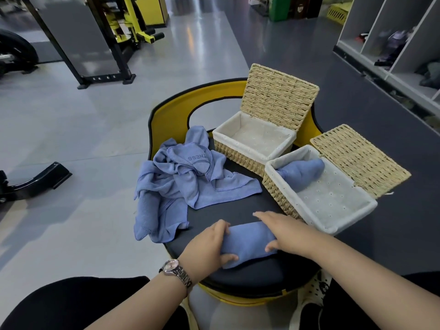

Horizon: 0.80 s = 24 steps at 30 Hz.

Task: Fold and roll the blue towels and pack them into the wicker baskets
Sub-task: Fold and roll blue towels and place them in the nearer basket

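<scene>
A rolled blue towel (250,242) lies on the black round pad (226,210) near its front edge. My left hand (209,246) grips the roll's left end, thumb under it and fingers over the top. My right hand (283,231) holds the right end with fingers stretched over it. A loose pile of blue towels (181,177) covers the pad's left side and hangs over the edge. Two lined wicker baskets stand with lids open: the far basket (252,141) holds nothing, the near right basket (319,186) has one rolled blue towel (301,172) at its far end.
The pad tops a yellow and black stand (166,115). Gym machines (114,36) stand on the grey floor at the back left. A white shelf unit (392,44) with bags runs along the right. My knees show at the bottom.
</scene>
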Motion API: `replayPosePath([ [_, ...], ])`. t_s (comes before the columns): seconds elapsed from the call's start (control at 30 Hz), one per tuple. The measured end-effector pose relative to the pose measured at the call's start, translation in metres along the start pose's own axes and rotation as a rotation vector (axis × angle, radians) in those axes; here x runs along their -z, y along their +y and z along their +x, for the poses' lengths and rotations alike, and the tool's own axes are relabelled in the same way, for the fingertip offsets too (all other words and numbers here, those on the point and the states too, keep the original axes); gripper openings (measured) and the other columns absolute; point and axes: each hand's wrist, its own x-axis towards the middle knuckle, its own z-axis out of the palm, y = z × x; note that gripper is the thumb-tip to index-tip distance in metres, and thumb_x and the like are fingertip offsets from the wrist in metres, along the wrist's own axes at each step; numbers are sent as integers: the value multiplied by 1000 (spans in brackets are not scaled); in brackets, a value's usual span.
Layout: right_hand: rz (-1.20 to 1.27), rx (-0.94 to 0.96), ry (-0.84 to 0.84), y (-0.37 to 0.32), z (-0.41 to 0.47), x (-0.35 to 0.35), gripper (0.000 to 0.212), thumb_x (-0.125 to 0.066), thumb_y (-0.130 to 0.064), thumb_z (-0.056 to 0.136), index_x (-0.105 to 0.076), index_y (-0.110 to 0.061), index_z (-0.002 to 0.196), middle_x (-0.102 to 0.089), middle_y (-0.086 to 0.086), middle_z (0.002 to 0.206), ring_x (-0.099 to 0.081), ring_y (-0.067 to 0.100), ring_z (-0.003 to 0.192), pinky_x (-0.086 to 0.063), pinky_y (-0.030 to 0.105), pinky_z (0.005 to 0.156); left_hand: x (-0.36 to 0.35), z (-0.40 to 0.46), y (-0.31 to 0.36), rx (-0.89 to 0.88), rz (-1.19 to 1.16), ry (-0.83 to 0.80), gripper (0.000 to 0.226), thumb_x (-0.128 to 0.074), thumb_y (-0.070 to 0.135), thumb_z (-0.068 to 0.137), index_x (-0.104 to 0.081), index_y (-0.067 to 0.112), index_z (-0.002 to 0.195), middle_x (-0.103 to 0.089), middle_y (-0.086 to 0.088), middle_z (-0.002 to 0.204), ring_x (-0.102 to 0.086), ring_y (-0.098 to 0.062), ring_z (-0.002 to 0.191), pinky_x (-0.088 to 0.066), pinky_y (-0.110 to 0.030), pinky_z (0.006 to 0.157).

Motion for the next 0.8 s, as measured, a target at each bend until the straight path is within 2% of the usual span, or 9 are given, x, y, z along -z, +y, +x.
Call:
replayPosePath([
  [0.03,-16,-12,-38,1,2,-3,85,-75,-34,74,-28,-20,145,-39,-1,143,-39,20,130,-33,32,106,-2,0,0,32,1,-35,58,-69,52,67,-33,31,108,-53,6,120,-52,-15,107,-46,-35,88],
  [0.1,-107,27,2,3,4,-3,71,-75,-37,71,-43,-21,133,-50,0,128,-45,20,121,-36,31,99,-3,1,3,19,49,-55,67,-71,46,66,-38,26,120,-57,3,117,-53,-17,106,-44,-29,86],
  [0.17,-196,99,166,3,4,3,54,-76,-38,68,-52,-22,113,-53,-3,109,-47,17,104,-37,30,86,3,4,7,-25,108,42,59,-68,39,72,-43,23,123,-59,2,115,-55,-18,105,-42,-26,82],
  [0.27,-203,135,352,6,4,5,41,-73,-27,71,-53,-19,106,-54,-3,104,-50,19,97,-37,31,79,9,7,6,-58,189,160,53,-63,37,80,-42,22,126,-61,1,117,-56,-20,106,-45,-30,81],
  [0.4,-101,62,209,5,0,-7,42,-56,-15,83,-45,-12,124,-59,6,118,-56,27,108,-45,38,88,-6,-2,9,1,225,43,67,-62,53,78,-36,23,133,-55,1,125,-51,-19,115,-45,-31,87],
  [0.5,-156,85,158,3,3,-8,57,-54,-13,88,-35,-11,142,-47,8,139,-45,28,127,-35,37,105,-12,0,7,58,181,54,64,-64,50,76,-39,24,129,-55,2,123,-52,-19,113,-47,-33,88],
  [0.57,-201,78,120,0,6,-5,57,-55,-14,88,-35,-9,141,-40,9,145,-37,27,135,-28,35,110,-10,3,8,69,190,57,52,-61,44,79,-43,22,123,-59,0,116,-55,-20,107,-48,-36,83],
  [0.67,-142,91,149,-1,2,3,36,-53,-11,81,-50,-14,117,-56,5,119,-54,27,112,-43,34,89,-1,5,14,40,205,62,41,-58,36,78,-47,19,114,-63,-1,105,-59,-24,98,-47,-36,76],
  [0.8,-100,116,209,9,-21,38,34,-59,-9,79,-56,-12,112,-59,8,109,-57,28,101,-47,37,84,24,14,40,-59,187,164,40,-59,31,77,-49,21,115,-64,1,102,-59,-21,95,-39,-28,69],
])
